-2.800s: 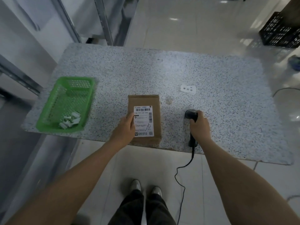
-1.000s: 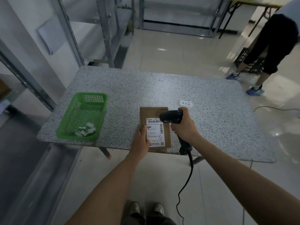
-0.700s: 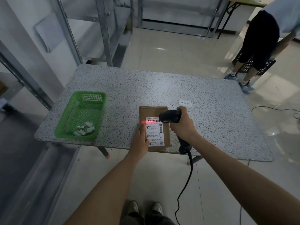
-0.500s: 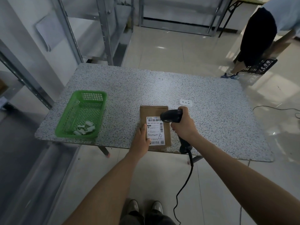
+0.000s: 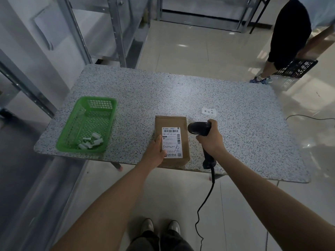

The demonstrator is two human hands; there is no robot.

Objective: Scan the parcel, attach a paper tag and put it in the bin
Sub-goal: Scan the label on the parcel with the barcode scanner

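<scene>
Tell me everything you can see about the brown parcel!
The parcel looks like brown cardboard, a flat rectangle lying at the near edge of the speckled table. A white shipping label with barcodes is stuck on top. The left hand rests on its left side, thumb on the label. The scanner is held just to its right.

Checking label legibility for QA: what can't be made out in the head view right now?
- Shipping label small print: too small; left hand covers its lower-left corner.
- Paper tag writing: too small.
- White pieces in green basket: indistinct.
- Scanner handle: hidden by right hand.
</scene>
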